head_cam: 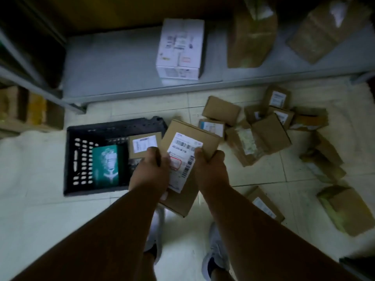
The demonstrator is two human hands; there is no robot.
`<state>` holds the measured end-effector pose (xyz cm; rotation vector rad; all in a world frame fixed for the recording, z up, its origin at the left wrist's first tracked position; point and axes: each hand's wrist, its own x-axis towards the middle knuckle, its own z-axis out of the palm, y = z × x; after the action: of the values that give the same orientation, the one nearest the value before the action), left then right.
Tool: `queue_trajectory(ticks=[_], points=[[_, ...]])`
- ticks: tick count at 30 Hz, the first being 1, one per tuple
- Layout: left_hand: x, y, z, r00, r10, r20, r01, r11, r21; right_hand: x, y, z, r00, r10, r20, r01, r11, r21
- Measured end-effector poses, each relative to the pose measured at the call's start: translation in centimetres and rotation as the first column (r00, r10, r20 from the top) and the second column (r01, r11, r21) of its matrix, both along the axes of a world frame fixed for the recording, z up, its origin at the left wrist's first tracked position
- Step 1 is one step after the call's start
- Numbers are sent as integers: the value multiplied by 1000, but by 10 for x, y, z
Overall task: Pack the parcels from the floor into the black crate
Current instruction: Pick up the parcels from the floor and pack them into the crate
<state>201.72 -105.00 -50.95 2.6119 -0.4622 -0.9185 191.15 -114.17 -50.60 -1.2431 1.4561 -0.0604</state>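
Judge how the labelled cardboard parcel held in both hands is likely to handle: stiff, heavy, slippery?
The cardboard parcel probably stays stiff: its edges look straight though the left hand and right hand grip only its near end. It seems fairly light, held tilted above the floor. The matte board likely grips well; the glossy label may be slicker.

No text is legible anywhere in view; motion blur and dim light defeat every label. The held parcel [188,159] carries a white shipping label with barcodes, one line of characters too smeared to read, and a red-outlined stamp. The small parcel [144,145] inside the black crate [81,159] bears a white label, unreadable. The teal packet [106,165] shows only a pale graphic. The white box [180,49] on the shelf has illegible print.
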Motion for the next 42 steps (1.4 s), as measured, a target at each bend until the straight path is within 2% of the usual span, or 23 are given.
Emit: queue_trajectory(ticks=[4, 7, 11, 12, 14, 16, 17, 19, 21, 22, 25, 28, 30, 33, 37, 39, 41, 42], points=[[41, 36, -12, 992, -127, 22, 127, 992, 27, 36, 21, -15, 997, -40, 70, 45, 996, -72], [78, 59, -32, 964, -264, 40, 260, 963, 70, 67, 43, -39, 1000, -16, -2, 15, 995, -100], [130, 92, -53, 927, -369, 75, 347, 914, 209, 110, 83, -67, 981, -177, -81, 175, 984, -33], [143, 104, -56, 935, -346, 80, 320, 918, 233, 122, 93, -68, 967, -237, -96, 237, 971, -19], [165, 125, -60, 992, -124, -13, 125, 984, 124, 143, 109, -69, 927, -356, -115, 360, 933, 7], [186, 140, -69, 979, 118, -167, -117, 993, 19, 168, 120, -70, 907, -396, -145, 407, 912, 51], [195, 146, -77, 964, 171, -205, -172, 985, 12, 180, 125, -77, 908, -381, -175, 397, 916, 63], [212, 152, -98, 955, 201, -216, -197, 980, 40, 198, 132, -97, 916, -231, -329, 256, 966, 34], [225, 153, -126, 954, 213, -211, -203, 977, 70, 208, 135, -124, 837, 16, -547, -20, 1000, -2], [228, 151, -142, 951, 219, -219, -204, 975, 87, 210, 136, -138, 795, 108, -597, -138, 990, -4], [231, 142, -192, 948, 240, -210, -218, 968, 122, 208, 137, -189, 713, 319, -625, -388, 921, 28], [223, 133, -241, 935, 234, -266, -197, 968, 157, 204, 138, -242, 613, 469, -635, -546, 833, 87], [214, 128, -273, 904, 237, -357, -183, 967, 178, 200, 136, -275, 525, 561, -641, -624, 765, 159], [208, 122, -315, 829, 274, -488, -221, 961, 164, 194, 129, -315, 484, 640, -597, -639, 724, 259], [214, 123, -354, 746, 294, -598, -242, 955, 168, 194, 121, -353, 421, 688, -592, -728, 645, 232], [216, 123, -371, 750, 253, -611, -189, 967, 168, 195, 124, -365, 383, 720, -579, -752, 607, 257], [216, 119, -377, 765, 227, -603, -130, 971, 201, 198, 125, -371, 294, 780, -552, -813, 507, 284], [214, 117, -382, 769, 227, -597, -119, 969, 216, 199, 123, -375, 279, 785, -553, -832, 485, 269]])
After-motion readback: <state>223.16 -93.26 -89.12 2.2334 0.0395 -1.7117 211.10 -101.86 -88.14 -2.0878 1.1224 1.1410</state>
